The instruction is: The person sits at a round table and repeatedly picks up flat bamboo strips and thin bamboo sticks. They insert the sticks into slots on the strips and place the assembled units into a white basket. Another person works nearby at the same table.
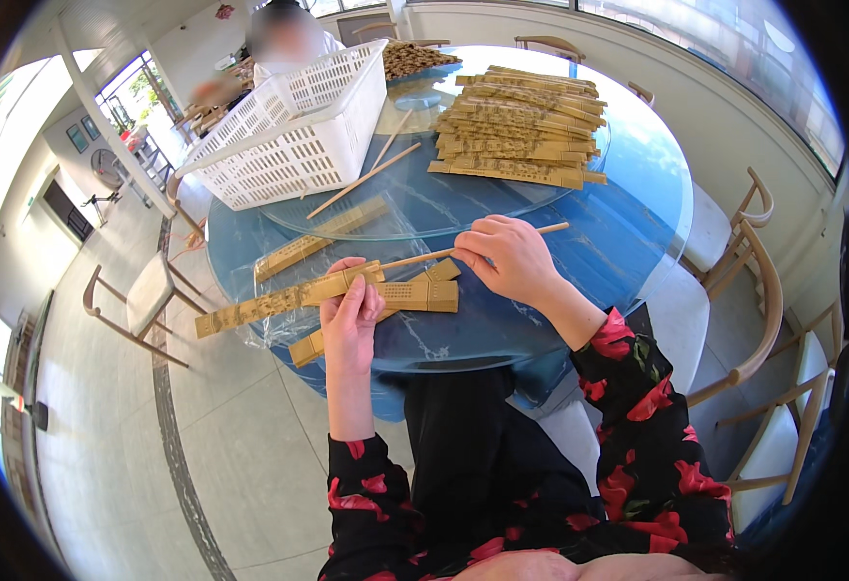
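My left hand grips a long tan paper sleeve that sticks out to the left over the table's edge. My right hand pinches a pair of wooden chopsticks, whose far end points into the sleeve's open mouth near my left fingers. Under my hands lie more tan sleeves on a clear plastic wrapper. All of this sits at the near edge of a round blue glass table.
A white slotted basket stands at the table's far left on a glass turntable. A stack of filled sleeves lies far right, loose chopsticks between. Another person sits opposite. Wooden chairs ring the table.
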`<state>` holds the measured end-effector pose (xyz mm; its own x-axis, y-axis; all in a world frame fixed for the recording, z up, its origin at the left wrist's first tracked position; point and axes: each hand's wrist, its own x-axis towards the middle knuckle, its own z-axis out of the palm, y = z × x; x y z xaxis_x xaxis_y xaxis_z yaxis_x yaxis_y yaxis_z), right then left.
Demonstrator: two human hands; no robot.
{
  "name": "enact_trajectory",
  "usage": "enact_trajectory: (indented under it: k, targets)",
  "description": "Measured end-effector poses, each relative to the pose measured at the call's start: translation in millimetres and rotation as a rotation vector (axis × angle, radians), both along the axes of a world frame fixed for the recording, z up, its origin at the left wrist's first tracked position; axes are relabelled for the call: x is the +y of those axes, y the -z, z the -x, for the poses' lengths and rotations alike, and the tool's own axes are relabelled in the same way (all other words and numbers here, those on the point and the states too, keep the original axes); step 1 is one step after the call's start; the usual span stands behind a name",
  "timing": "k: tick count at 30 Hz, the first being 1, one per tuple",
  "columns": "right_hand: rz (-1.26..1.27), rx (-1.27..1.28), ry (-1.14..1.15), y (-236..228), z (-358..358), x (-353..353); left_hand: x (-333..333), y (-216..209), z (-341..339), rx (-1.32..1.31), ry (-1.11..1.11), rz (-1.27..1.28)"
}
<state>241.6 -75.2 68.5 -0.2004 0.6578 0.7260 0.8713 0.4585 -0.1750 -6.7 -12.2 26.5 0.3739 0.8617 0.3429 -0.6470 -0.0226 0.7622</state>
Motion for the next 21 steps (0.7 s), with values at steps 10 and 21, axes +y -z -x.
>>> enact_trajectory:
  k: [10, 21]
  targets:
    - [0.076, 0.005, -0.038, 3, 2, -2, 0, 2, -3, 0.056, -0.043, -0.008]
    - [0.215, 0.085, -0.186, 9, 12, 1, -3, -1, -3, 0.171, 0.085, -0.053]
